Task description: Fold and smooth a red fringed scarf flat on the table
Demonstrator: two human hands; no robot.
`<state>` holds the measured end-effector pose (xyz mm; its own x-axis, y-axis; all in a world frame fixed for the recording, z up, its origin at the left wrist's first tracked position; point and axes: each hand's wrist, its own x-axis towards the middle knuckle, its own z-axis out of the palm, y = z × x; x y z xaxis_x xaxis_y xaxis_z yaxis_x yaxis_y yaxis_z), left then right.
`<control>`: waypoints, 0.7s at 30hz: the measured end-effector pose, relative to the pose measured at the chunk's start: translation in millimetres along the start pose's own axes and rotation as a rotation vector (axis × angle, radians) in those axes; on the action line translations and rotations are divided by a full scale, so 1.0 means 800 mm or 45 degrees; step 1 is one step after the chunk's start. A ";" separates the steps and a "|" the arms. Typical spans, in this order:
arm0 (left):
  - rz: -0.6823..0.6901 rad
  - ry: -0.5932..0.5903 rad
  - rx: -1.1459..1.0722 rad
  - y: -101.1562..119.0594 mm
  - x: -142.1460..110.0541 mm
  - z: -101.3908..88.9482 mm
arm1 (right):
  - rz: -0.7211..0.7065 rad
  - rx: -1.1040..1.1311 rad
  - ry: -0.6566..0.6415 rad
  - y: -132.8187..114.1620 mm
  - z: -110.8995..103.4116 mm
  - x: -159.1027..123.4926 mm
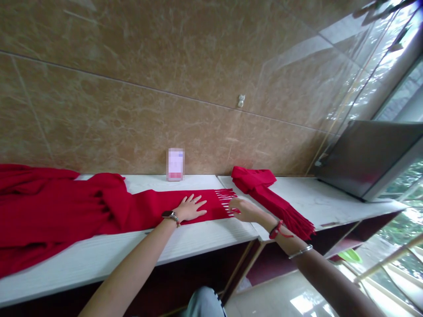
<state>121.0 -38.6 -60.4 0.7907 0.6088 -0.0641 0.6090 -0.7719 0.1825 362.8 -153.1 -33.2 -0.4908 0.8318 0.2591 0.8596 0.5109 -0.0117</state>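
Observation:
A red scarf lies stretched along the white countertop, its white-gapped fringe pointing right. My left hand rests flat on it with fingers spread, a ring on one finger and a watch at the wrist. At the fringe, my right hand has its fingers curled in on the strands; the fingertips are partly hidden. Toward the left the same red cloth runs into a large rumpled pile. A second red scarf, folded with its fringe hanging over the front edge, lies to the right of my right hand.
A phone-like upright rectangle, blurred out, leans at the brown marble-look wall. A dark grey appliance stands at the counter's right end. Open shelves sit below the countertop. A green basin is low at the right.

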 end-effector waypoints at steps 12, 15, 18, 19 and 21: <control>-0.006 -0.020 -0.006 -0.001 0.000 -0.002 | 0.216 -0.147 -0.023 0.052 -0.012 -0.071; -0.008 -0.019 -0.003 -0.001 0.000 -0.002 | 0.109 -0.050 0.044 0.023 -0.010 -0.048; -0.012 -0.015 0.006 -0.003 -0.001 -0.001 | 0.013 -0.016 -0.045 0.002 0.000 -0.022; -0.010 -0.015 0.007 -0.004 -0.001 -0.001 | 0.001 -0.033 -0.085 0.001 0.002 -0.019; -0.008 -0.022 0.010 -0.005 -0.002 0.000 | 0.009 -0.101 -0.138 0.008 0.005 -0.023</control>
<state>117.5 -36.3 -60.7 0.7879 0.6103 -0.0821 0.6143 -0.7695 0.1745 377.0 -163.8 -41.7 -0.4933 0.8562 0.1533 0.8696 0.4895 0.0642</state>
